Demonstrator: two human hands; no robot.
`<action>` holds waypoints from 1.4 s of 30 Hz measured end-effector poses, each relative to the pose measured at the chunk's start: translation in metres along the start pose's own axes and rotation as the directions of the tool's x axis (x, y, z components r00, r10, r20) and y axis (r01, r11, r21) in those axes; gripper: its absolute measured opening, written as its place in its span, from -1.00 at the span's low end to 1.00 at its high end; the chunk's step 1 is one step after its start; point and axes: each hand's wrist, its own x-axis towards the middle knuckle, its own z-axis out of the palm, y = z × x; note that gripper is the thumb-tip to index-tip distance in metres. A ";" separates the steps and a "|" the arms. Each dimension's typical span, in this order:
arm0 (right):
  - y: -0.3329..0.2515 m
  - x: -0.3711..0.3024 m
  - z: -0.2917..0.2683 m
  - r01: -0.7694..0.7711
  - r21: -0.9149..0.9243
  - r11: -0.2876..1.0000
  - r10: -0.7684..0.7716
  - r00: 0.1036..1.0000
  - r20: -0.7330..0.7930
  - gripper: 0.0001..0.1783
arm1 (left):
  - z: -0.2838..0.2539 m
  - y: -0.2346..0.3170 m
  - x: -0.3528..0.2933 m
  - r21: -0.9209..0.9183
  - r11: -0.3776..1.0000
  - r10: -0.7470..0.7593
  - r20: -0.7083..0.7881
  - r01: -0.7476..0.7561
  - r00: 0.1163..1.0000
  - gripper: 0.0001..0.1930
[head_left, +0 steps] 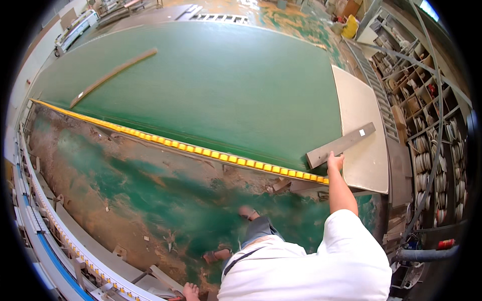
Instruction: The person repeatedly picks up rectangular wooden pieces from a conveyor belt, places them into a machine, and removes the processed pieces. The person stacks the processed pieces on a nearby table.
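My right hand (335, 161) is closed on the near edge of a short grey-brown board (346, 142) that has a small white label on top. The board slants across the right end of a large green belt table (226, 85) and onto a pale panel (364, 145) beside it. A longer, narrow board (113, 76) lies apart on the far left of the green surface. Low in the view, my left hand (191, 291) is beside the rail of a machine; its fingers are too small and partly cut off to judge.
Yellow rollers (221, 156) line the table's near edge. Along the left and lower left curves a machine rail with a blue strip (75, 286). Shelves with several rolls of edging (427, 160) stand at the right. Scraps and dust lie on the green floor (150, 200).
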 end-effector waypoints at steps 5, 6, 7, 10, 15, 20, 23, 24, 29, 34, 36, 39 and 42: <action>-0.023 0.049 0.009 -0.232 -0.037 0.972 0.234 0.970 0.063 0.10 | 0.137 0.018 -0.099 0.169 0.982 0.081 0.008 -0.081 0.997 -0.61; -0.028 0.055 0.008 -0.280 -0.050 0.959 0.283 0.956 0.077 0.16 | 0.179 0.030 -0.128 0.279 0.944 0.152 0.102 -0.175 0.983 -0.62; -0.023 0.068 0.010 -0.277 -0.078 0.958 0.279 0.960 0.027 0.14 | 0.216 0.039 -0.148 0.372 0.887 0.209 0.206 -0.274 0.956 -0.62; -0.008 0.099 0.015 -0.216 -0.114 0.970 0.213 0.976 -0.038 0.07 | 0.295 0.060 -0.182 0.503 0.741 0.310 0.330 -0.444 0.892 -0.66; -0.058 0.096 0.014 0.107 0.339 0.935 -0.135 0.989 0.060 -0.25 | 0.332 0.091 -0.206 0.453 0.701 0.404 0.385 -0.551 0.830 -0.61; -0.117 -0.045 -0.016 0.487 0.555 0.675 -0.687 0.689 0.230 -0.40 | 0.325 0.149 -0.243 0.158 0.794 0.523 0.317 -0.587 0.792 -0.65; -0.141 -0.142 -0.046 0.447 0.727 0.521 -0.854 0.274 0.443 -0.48 | 0.294 0.186 -0.260 -0.019 0.769 0.619 0.274 -0.639 0.736 -0.61; -0.148 -0.177 -0.053 0.492 0.766 0.413 -0.900 0.091 0.426 -0.49 | 0.280 0.197 -0.266 -0.103 0.753 0.653 0.248 -0.650 0.716 -0.58; -0.150 -0.373 -0.088 0.233 0.954 -0.190 -0.624 -0.779 0.066 -0.42 | 0.156 0.223 -0.294 -0.678 0.501 0.663 -0.099 -0.538 0.742 -0.35; -0.078 -0.574 -0.087 -0.162 0.905 -0.394 -0.081 -0.974 -0.210 -0.36 | -0.044 0.127 -0.230 -0.750 0.007 0.242 -0.640 -0.661 0.729 -0.56; -0.043 -0.654 -0.096 -0.277 0.885 -0.373 0.075 -0.960 -0.269 -0.31 | -0.140 0.045 -0.178 -0.752 -0.084 0.163 -0.658 -0.654 0.735 -0.61; -0.010 -0.728 -0.110 -0.287 0.863 -0.416 0.181 -0.956 -0.231 -0.29 | -0.204 0.004 -0.157 -0.801 -0.038 0.118 -0.597 -0.598 0.793 -0.61; 0.028 -0.803 -0.145 -0.300 0.882 -0.364 0.299 -0.934 -0.195 -0.25 | -0.275 -0.047 -0.149 -0.781 -0.057 0.068 -0.624 -0.622 0.778 -0.63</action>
